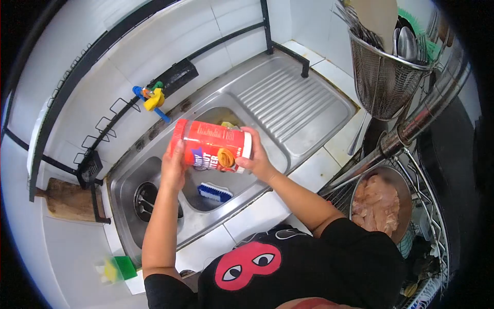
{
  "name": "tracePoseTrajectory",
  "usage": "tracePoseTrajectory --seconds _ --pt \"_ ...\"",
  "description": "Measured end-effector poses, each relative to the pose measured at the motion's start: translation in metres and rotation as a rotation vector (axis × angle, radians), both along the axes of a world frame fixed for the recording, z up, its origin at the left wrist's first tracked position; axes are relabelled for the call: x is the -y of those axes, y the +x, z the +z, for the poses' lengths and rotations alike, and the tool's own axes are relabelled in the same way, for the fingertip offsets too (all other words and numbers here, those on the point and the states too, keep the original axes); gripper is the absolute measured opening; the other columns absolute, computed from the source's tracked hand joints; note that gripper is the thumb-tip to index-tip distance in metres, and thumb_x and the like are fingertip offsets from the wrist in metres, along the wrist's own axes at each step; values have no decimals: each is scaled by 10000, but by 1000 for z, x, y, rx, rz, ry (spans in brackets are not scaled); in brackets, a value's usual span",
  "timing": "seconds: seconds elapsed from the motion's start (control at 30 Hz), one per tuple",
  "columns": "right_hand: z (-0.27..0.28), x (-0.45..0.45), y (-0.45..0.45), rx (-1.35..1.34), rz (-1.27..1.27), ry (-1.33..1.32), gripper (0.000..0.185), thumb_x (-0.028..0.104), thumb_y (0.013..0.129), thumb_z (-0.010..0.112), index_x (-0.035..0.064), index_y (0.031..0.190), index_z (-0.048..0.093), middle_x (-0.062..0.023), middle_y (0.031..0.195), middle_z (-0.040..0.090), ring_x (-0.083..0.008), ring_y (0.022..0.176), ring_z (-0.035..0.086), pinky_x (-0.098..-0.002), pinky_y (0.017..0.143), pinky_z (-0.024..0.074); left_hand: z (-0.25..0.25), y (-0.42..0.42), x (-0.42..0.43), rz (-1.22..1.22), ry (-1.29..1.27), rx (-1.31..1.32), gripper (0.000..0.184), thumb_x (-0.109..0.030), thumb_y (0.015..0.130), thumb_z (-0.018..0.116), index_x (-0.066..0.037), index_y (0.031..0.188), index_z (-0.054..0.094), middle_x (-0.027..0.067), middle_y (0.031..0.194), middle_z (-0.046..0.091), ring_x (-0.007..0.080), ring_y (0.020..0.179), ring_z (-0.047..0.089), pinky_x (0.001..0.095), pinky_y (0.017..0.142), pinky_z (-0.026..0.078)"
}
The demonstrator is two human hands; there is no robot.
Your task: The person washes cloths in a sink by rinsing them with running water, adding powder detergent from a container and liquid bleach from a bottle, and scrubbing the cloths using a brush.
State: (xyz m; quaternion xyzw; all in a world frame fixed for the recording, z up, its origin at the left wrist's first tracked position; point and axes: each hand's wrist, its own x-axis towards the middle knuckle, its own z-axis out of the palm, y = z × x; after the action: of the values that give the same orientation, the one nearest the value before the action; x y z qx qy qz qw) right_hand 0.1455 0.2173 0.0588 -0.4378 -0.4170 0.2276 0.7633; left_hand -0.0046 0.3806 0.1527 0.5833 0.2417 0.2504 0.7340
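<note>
Both my hands grip a large peanut butter jar (213, 140) with a red label, tilted on its side above the sink. My left hand (174, 167) is wrapped round its red left end. Around the white right end, my right hand (257, 157) is closed, with the thumb on the side. Below the jar, a blue-and-white scrub brush (215, 192) lies in the right basin (270, 154). Something yellow-green (229, 124) shows partly behind the jar. The jar's contents cannot be made out.
A yellow-and-blue tap (153, 99) rises behind the basins. Dark dishes with spoons (146, 200) sit in the left basin. At right are a cutlery basket (386, 77) and a bowl of raw meat (378, 203). A sponge (123, 268) and cutting board (69, 200) are left.
</note>
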Motion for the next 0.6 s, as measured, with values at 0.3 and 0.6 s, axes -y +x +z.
tracePoseTrajectory --seconds 0.3,0.6 --pt "12 -5 5 -890 570 28 683 623 756 452 198 1284 367 -112 1117 557 -338 857 602 -444 658 498 16 37 -15 -22 400 -6 668 -264 820 611 -77 1367 276 122 1167 510 181 1078 478 319 945 344" --pt "10 13 186 -577 -531 495 577 428 801 590 105 1222 365 -147 1148 486 -326 995 546 -503 699 541 -45 -5 -2 -144 323 -88 545 -195 838 600 -54 1311 368 111 1199 496 170 1069 491 300 872 414"
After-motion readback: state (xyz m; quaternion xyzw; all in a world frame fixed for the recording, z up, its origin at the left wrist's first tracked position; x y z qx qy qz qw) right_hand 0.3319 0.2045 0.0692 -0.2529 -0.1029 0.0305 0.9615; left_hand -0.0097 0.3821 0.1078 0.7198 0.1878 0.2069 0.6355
